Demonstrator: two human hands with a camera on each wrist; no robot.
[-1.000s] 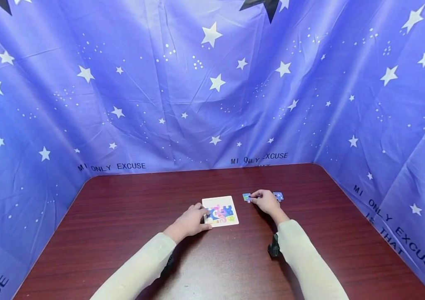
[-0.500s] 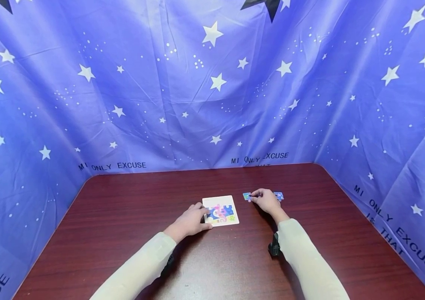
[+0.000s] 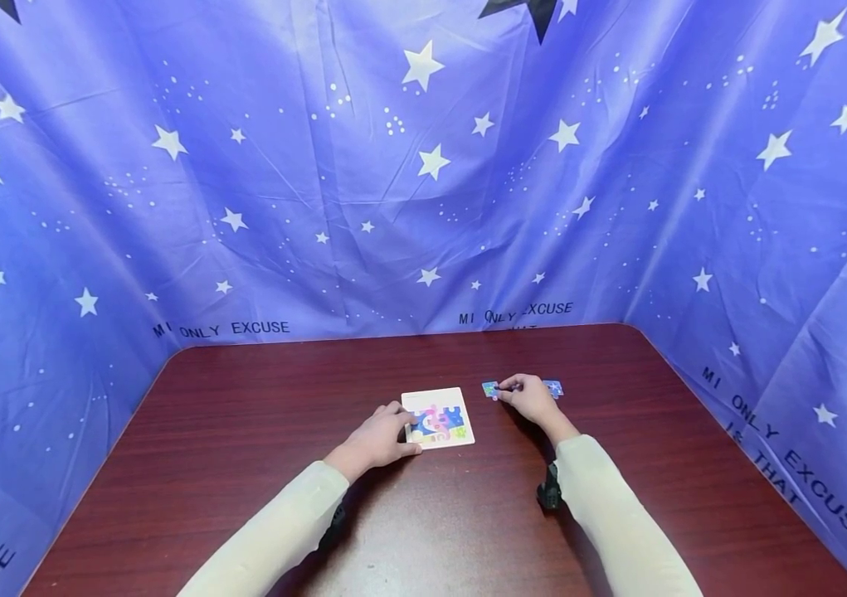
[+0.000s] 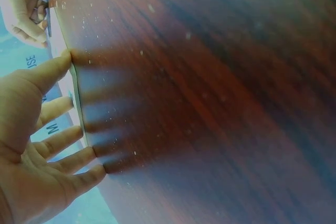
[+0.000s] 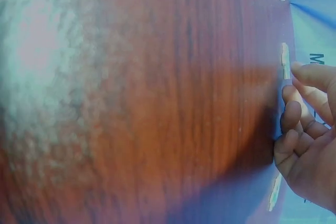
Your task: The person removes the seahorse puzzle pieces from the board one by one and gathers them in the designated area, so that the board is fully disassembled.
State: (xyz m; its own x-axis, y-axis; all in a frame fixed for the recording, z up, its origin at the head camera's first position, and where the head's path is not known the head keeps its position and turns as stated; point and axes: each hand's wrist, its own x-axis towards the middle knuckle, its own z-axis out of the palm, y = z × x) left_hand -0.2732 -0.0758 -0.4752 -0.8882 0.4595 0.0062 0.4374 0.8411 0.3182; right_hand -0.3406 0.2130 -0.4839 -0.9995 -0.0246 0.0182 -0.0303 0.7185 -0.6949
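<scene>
A square puzzle board [image 3: 430, 400] with a pale frame lies flat on the table, partly filled with a pink, blue and green picture. My left hand [image 3: 377, 437] rests at its left side; the left wrist view shows the thumb and spread, mostly straight fingers along its edge. To the board's right, my right hand [image 3: 531, 400] pinches the right end of a blue-green jigsaw piece [image 3: 489, 389] between thumb and forefinger, the piece still low at the table. Its other fingers curl in the right wrist view. Behind this hand lies another blue jigsaw piece [image 3: 556, 387], partly hidden.
The dark red wooden table [image 3: 259, 398] has rounded far corners. A blue-violet curtain [image 3: 318, 166] with white stars surrounds its back and sides. A black wrist device [image 3: 548, 487] sits under the right sleeve.
Hardly anything differs. Both hands keep their places at the board and the blue-green piece; the head view shifts very slightly.
</scene>
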